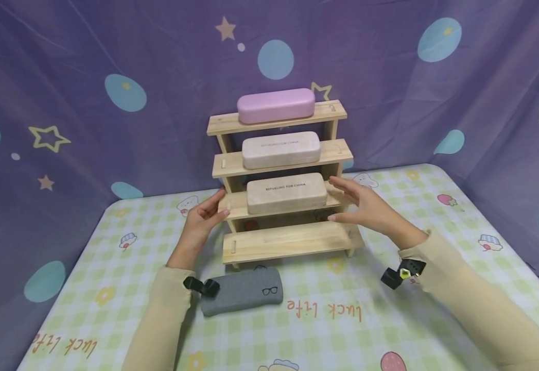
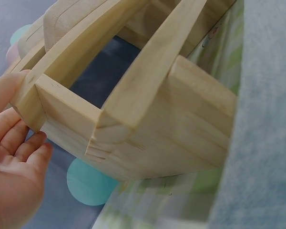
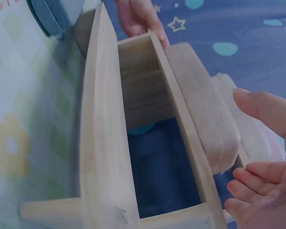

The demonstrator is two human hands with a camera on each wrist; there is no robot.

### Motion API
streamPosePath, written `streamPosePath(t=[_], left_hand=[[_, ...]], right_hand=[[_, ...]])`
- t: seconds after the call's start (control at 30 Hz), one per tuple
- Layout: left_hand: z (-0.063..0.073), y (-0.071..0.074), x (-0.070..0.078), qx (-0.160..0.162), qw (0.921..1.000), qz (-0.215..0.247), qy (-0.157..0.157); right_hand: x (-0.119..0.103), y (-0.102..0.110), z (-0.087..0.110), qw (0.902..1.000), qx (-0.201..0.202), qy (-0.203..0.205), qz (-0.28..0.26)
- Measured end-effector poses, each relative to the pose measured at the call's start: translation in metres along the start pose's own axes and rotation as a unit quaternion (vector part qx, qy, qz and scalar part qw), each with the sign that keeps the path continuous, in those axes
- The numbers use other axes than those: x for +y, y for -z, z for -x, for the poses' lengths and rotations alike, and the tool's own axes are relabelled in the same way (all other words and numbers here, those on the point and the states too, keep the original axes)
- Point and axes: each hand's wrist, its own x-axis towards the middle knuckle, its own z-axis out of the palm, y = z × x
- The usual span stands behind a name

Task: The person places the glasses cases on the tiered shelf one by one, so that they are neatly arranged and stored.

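Observation:
A stepped wooden display rack (image 1: 292,241) stands on the table, seen from the sides in both wrist views. On its top step lies a pink glasses case (image 1: 276,106); a whitish glasses case (image 1: 281,150) sits one step below. The cream glasses case (image 1: 287,194), lettered "REFUELING FOR CHINA", rests on the step under that. My left hand (image 1: 201,219) holds the left end of this step, thumb and fingers on either side of it. Beside the right end, my right hand (image 1: 366,208) is spread near the cream case, holding nothing. A grey glasses case (image 1: 243,292) lies before the rack.
The table wears a green-and-white checked cloth (image 1: 325,340) with printed figures. Behind the rack hangs a purple curtain (image 1: 176,67) with stars and blue spots. Small black cameras are strapped to both wrists.

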Motion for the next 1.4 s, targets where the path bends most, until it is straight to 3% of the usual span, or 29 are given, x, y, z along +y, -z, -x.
streamPosePath(t=[0.27,0.5,0.87,1.17,1.4], left_hand=[[0.0,-0.001,0.0,0.005,1.0,0.002,-0.001],[0.0,-0.001,-0.001,0.004,1.0,0.005,-0.006],[0.0,-0.001,-0.001,0.001,0.9999,0.008,-0.012],[0.0,0.002,-0.001,0.002,0.9999,0.005,-0.011],[0.0,0.001,-0.001,0.002,1.0,0.006,-0.006]], right_hand=[[-0.009,-0.016,0.026,0.9985,0.009,0.042,-0.035],[-0.011,-0.042,0.038,0.9934,0.003,0.082,-0.08],[-0.004,-0.088,0.051,0.983,-0.037,0.12,-0.134],[-0.001,-0.117,0.054,0.975,-0.089,0.095,-0.18],[0.004,-0.131,0.052,0.9746,-0.121,0.067,-0.176]])
